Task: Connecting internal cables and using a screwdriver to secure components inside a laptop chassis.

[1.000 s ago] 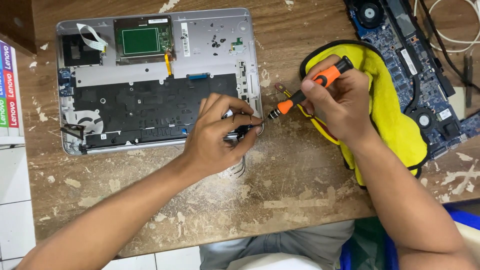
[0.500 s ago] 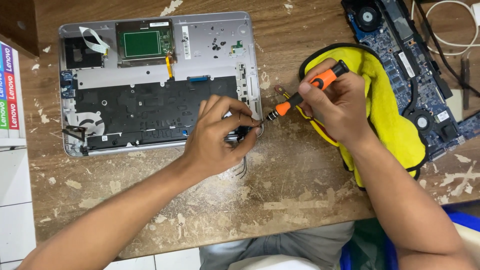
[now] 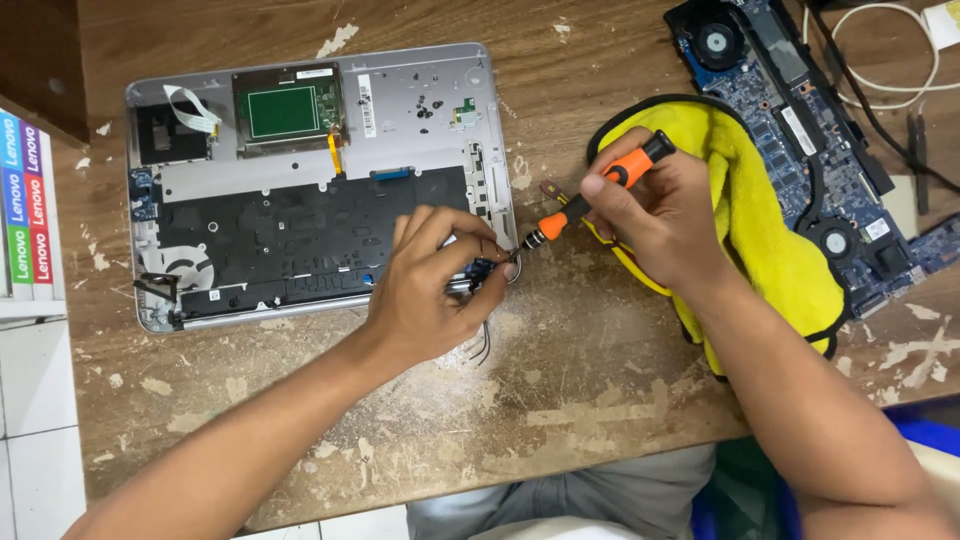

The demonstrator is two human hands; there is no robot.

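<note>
Right hand (image 3: 665, 215) is wrapped tight round the orange-and-black screwdriver (image 3: 590, 198), fingers curled on the handle, and the tip angles down and left to the near right corner of the open laptop shell (image 3: 420, 85). Left hand (image 3: 432, 290) sits right at that same corner, fingertips pinched on a small dark part (image 3: 481, 270) at the shell's edge; the fingers cover most of it, so what exactly it is can't be told. Thin black wires (image 3: 482, 345) trail out from under the left hand onto the table. The driver tip and the pinched part are just beside each other, touching or nearly so. Moving outward: the shell lies flat, inside up, with the black keyboard backing (image 3: 290, 225) across its middle, a green-faced board (image 3: 285, 110) near the far edge, a white ribbon cable (image 3: 190, 108) at the far left, and a few loose screws (image 3: 428, 103) lying on the bare metal. Under the right wrist lies a yellow cloth (image 3: 770, 240) with a black border. Beyond it, far right, a blue motherboard (image 3: 800, 120) with two round fans, and a white cable (image 3: 900, 60) looping near it. The wooden table (image 3: 560, 400) is scuffed, paint flaking. At the left edge stands a stack of boxes (image 3: 25, 210) with coloured stripes.
</note>
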